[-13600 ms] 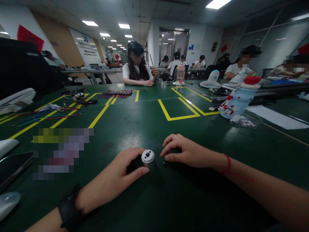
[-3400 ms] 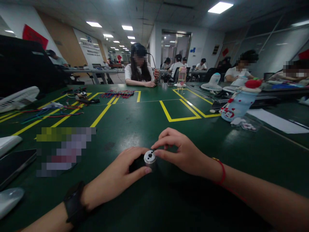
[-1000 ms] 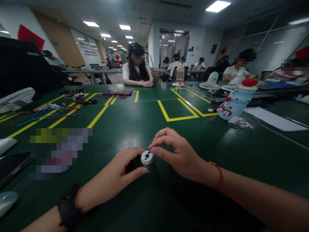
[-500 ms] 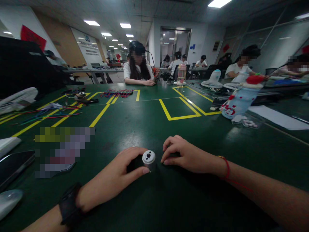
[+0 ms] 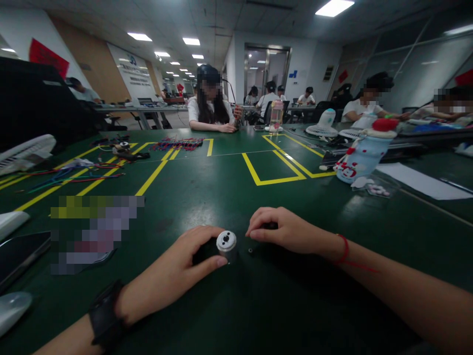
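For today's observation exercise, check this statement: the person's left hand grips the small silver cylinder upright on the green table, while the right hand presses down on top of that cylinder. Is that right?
Not quite. In the head view the left hand does grip the silver cylinder on the green table, but the right hand rests on the table beside the cylinder, apart from it, not on top.

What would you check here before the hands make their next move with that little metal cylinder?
1. Small motor held upright: ok, left hand grips it.
2. Motor's white top face uncovered: ok.
3. Right hand off the motor: ok, resting on the green mat beside it.
4. Small dark part within reach: ok, lies by the right fingers.
5. Anything pinched under the right fingers: cannot tell.
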A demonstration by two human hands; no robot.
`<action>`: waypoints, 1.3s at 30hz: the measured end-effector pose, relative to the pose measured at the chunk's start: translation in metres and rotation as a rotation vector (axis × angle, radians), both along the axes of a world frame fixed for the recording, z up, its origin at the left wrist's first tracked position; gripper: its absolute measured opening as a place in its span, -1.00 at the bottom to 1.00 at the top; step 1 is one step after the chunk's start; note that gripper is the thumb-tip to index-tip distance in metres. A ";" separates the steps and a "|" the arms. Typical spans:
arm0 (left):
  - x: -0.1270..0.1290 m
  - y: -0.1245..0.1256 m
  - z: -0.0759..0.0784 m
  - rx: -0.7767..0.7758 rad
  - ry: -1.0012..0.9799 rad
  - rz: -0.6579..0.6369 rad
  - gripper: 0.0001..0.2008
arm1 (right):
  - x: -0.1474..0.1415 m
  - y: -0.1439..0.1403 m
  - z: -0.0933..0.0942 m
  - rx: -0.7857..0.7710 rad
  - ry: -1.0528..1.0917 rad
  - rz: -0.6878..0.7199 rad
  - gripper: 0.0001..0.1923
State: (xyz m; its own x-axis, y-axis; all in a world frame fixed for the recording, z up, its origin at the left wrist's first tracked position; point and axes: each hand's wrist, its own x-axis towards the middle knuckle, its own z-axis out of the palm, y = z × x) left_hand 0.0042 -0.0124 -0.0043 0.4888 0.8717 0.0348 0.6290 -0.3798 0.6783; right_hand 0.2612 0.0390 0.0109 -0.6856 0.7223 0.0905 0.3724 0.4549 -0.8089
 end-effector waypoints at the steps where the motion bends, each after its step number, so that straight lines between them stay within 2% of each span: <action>1: 0.000 0.000 0.000 0.005 -0.001 -0.003 -0.69 | 0.000 0.002 -0.001 -0.073 0.047 -0.066 -0.82; 5: 0.000 0.001 0.000 0.011 0.005 0.000 -0.69 | 0.000 0.012 -0.006 -0.279 0.256 -0.328 -0.80; 9: 0.000 0.001 0.001 0.012 0.014 0.003 -0.69 | 0.002 0.018 -0.010 -0.318 0.330 -0.388 -0.81; 11: -0.001 0.001 0.000 0.015 0.015 0.007 -0.69 | 0.003 0.017 -0.008 -0.321 0.300 -0.355 -0.82; 14: -0.001 0.000 -0.001 0.019 0.012 0.012 -0.69 | 0.005 0.012 -0.003 -0.259 0.111 -0.180 -0.84; 17: -0.001 -0.001 -0.001 0.009 0.013 0.020 -0.69 | 0.004 0.005 0.001 -0.070 -0.100 0.000 -0.82; 21: -0.001 -0.002 -0.001 -0.007 0.013 0.028 -0.69 | 0.002 -0.001 0.001 0.152 -0.162 0.099 -0.81; 27: -0.003 -0.003 -0.002 0.035 0.022 0.039 -0.60 | 0.002 -0.001 0.000 0.195 -0.182 0.126 -0.81; 32: 0.000 -0.002 0.001 0.043 0.005 0.014 -0.67 | 0.003 -0.001 0.004 0.175 -0.190 0.123 -0.86; 39: 0.002 -0.002 0.004 0.030 -0.012 0.002 -0.69 | 0.000 -0.006 0.001 0.264 -0.178 0.118 -0.82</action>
